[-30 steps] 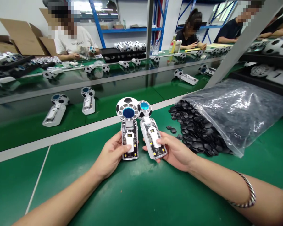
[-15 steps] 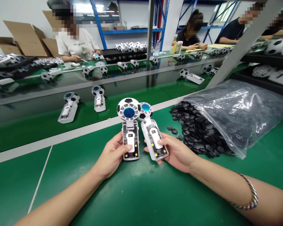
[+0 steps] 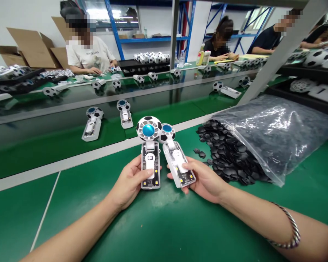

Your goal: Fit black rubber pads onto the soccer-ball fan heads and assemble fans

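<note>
In my left hand [image 3: 129, 180] is a handheld fan [image 3: 151, 163] with a round football-patterned head, a blue disc at its middle and a clear handle showing a circuit board. The thumb lies on the handle's white centre strip. My right hand [image 3: 205, 178] grips a second, similar handheld fan [image 3: 179, 165], tilted with its head to the left, its thumb also on the white strip. Both fans are held upright above the green table, faces toward me. The two heads overlap in view, the left one in front; whether they touch I cannot tell.
Black plastic pieces [image 3: 235, 156] spill from a clear bag [image 3: 284, 131] on the right. Beyond the table edge, a green conveyor [image 3: 158, 109] carries more fans [image 3: 93, 125]. A slanted grey post [image 3: 276, 54] and black trays [image 3: 287, 89] stand at right. Several people sit opposite.
The fans on the near conveyor have shifted right, while those on the far strip sit slightly further left. Both small displays on the held fans look different. My hands have barely moved.
</note>
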The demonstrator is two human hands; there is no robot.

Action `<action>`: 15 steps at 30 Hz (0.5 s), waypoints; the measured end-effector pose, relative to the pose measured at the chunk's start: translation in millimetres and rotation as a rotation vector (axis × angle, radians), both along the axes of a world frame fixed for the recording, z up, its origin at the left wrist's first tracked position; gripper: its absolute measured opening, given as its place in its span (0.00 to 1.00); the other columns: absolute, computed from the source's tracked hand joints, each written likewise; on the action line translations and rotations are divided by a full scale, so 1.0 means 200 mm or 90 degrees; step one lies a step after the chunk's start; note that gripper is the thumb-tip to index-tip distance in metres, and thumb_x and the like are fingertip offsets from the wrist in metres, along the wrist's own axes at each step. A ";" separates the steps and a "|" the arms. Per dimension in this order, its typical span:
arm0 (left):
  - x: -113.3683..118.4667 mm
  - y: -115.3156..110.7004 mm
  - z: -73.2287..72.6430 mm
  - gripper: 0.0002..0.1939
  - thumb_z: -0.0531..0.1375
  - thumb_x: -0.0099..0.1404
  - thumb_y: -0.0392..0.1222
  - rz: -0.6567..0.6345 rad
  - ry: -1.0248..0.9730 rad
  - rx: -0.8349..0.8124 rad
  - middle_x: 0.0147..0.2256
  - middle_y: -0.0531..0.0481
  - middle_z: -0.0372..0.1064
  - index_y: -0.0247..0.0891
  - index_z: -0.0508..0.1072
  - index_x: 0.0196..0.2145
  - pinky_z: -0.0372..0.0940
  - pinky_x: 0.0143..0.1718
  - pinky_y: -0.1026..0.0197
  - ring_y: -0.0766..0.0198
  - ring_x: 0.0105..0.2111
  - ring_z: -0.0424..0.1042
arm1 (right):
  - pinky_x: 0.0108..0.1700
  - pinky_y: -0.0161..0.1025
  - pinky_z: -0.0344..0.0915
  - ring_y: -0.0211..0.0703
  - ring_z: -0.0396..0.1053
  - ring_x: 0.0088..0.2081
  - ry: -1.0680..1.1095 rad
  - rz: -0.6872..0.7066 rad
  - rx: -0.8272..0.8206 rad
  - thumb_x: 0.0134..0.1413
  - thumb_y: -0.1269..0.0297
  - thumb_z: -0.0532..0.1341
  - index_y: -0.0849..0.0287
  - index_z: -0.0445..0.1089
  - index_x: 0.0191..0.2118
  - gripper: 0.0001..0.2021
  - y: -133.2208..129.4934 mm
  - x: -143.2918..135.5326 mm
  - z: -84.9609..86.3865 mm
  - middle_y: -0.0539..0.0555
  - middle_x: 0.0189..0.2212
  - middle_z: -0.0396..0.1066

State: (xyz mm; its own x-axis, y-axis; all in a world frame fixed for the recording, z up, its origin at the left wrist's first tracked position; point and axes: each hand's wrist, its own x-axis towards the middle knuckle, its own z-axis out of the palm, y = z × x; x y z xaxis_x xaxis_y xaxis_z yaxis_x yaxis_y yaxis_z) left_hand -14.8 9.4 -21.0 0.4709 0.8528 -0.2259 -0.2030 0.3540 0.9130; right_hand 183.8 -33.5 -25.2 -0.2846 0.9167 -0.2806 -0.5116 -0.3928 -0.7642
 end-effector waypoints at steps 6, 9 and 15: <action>0.00 0.00 0.00 0.20 0.64 0.55 0.41 0.031 -0.027 -0.047 0.39 0.43 0.71 0.35 0.68 0.45 0.66 0.36 0.64 0.60 0.36 0.71 | 0.22 0.30 0.64 0.46 0.70 0.40 0.006 -0.042 -0.016 0.54 0.62 0.57 0.62 0.65 0.45 0.13 0.00 -0.02 -0.01 0.60 0.38 0.71; 0.00 0.03 0.01 0.16 0.62 0.57 0.42 0.060 -0.051 -0.051 0.37 0.44 0.71 0.35 0.69 0.43 0.67 0.36 0.63 0.62 0.34 0.71 | 0.23 0.31 0.62 0.42 0.70 0.35 -0.013 -0.078 -0.026 0.54 0.61 0.58 0.60 0.65 0.45 0.14 -0.01 -0.02 0.01 0.58 0.34 0.72; -0.23 0.27 0.16 0.13 0.59 0.58 0.36 0.273 -0.072 0.056 0.35 0.42 0.72 0.31 0.69 0.42 0.69 0.31 0.66 0.62 0.33 0.72 | 0.21 0.32 0.61 0.38 0.67 0.25 -0.100 -0.135 0.019 0.53 0.60 0.58 0.63 0.67 0.44 0.15 0.10 0.07 0.17 0.59 0.31 0.73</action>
